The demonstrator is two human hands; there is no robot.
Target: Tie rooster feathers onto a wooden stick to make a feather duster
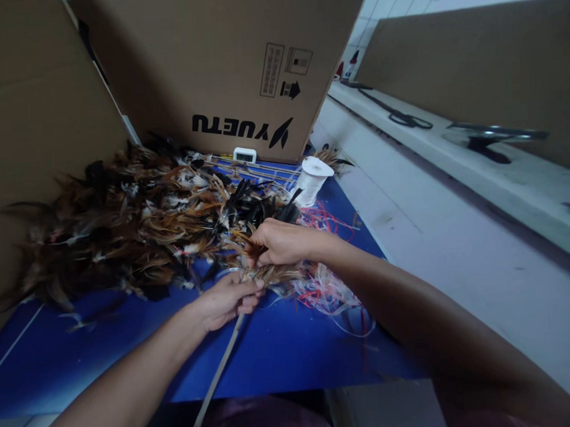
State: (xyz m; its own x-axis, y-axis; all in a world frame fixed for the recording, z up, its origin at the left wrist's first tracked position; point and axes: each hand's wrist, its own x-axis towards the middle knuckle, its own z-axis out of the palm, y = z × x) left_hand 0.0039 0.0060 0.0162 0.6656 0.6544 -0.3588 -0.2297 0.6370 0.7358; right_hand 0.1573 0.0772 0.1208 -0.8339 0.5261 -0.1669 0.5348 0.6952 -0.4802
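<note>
My left hand [232, 299] is closed round a thin pale stick [220, 368], which slants down past the front edge of the table. Brown feathers cluster at the stick's upper end, between my hands. My right hand [279, 242] pinches brown feathers [258, 247] just above and to the right of my left hand; its fingertips are partly hidden among them. A big pile of brown, black and white feathers [140, 218] spreads to the left of both hands. Tangled red and clear plastic strips [332, 290] lie beside my right wrist.
A white spool [313, 178] stands behind my right hand. Large cardboard panels [168, 68] rise at the back and left of the blue table [290, 356], with a small white digital display [244, 155] at their foot. Scissors [410, 119] lie on the ledge [479, 138] at right.
</note>
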